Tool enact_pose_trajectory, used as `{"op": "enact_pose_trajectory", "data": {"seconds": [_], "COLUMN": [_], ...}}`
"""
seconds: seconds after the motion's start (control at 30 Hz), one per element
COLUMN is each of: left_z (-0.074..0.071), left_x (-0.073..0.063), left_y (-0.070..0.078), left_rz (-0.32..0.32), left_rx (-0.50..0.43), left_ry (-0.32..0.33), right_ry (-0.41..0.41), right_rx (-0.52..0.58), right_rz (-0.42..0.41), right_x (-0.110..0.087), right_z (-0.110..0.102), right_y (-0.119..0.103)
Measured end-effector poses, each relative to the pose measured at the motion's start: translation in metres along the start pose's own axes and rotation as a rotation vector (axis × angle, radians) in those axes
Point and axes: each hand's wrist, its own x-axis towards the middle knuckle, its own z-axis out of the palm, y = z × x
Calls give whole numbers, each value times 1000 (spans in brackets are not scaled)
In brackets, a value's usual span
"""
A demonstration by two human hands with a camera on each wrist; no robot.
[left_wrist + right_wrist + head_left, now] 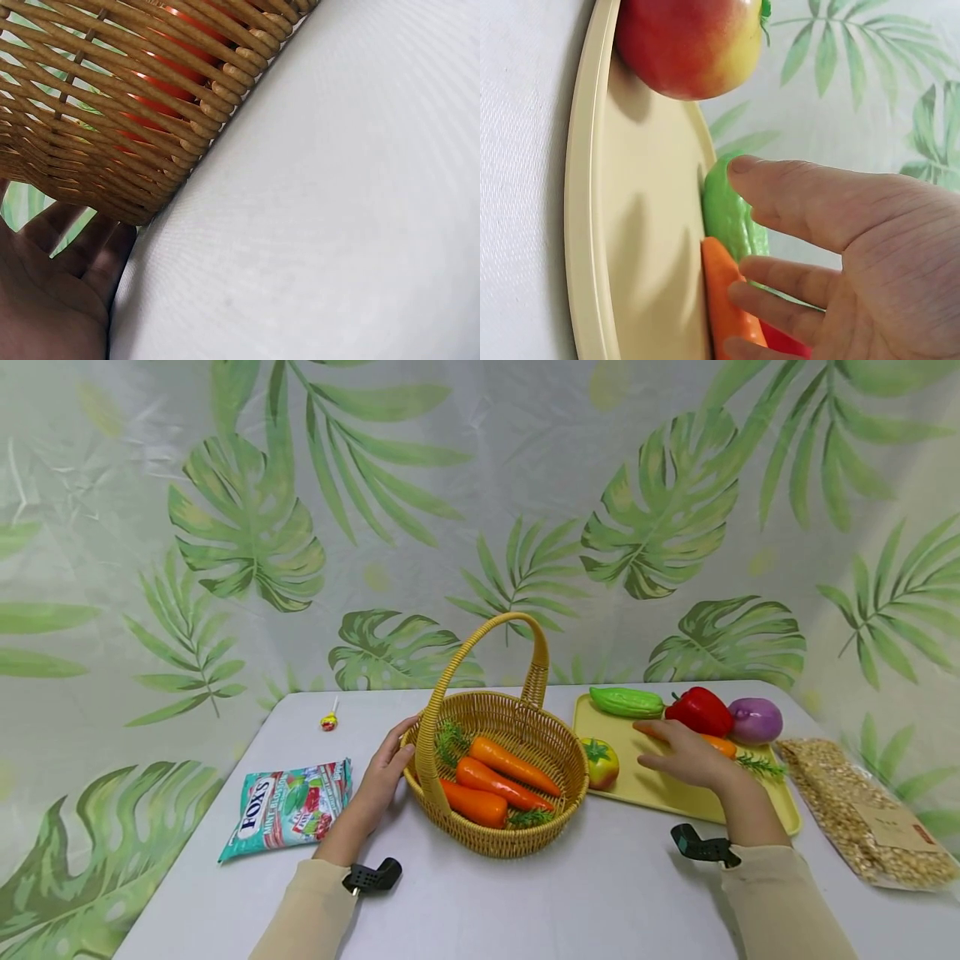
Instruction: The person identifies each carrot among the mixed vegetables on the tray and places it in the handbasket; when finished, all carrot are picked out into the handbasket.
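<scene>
A yellow wicker basket (517, 842) with a tall handle stands mid-table, holding several orange carrots (513, 764). My left hand (387, 770) rests against its left side, fingers along the outer wall; in the left wrist view the hand (64, 277) touches the weave near the bottom. Over a yellow tray (637, 785) hovers my right hand (690, 756), fingers spread. Beneath it lies another carrot (722, 745), partly hidden by the hand. In the right wrist view, the fingertips are close to that carrot (731, 300); contact cannot be told.
Around the tray sit a tomato (602, 764), a green bitter melon (626, 701), a red bell pepper (701, 710) and a purple eggplant (755, 720). A grain bag (862, 810) lies far right. At left are a candy bag (288, 806) and a lollipop (329, 722).
</scene>
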Motion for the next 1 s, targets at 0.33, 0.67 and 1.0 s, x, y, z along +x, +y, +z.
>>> {"op": "enact_pose_trajectory", "data": {"seconds": [0.33,0.67,1.0], "left_z": [0,0,0], "left_x": [1,1,0], "left_y": [-1,-1,0], "left_rz": [0,7,-2], "left_rx": [2,5,11], "left_ry": [2,0,2], "right_ry": [-15,31,56], "right_rx": [25,17,-38], "right_rz": [19,29,54], "right_x": [-1,0,-1], "right_z": [0,-1,-4], "right_y": [5,8,11]}}
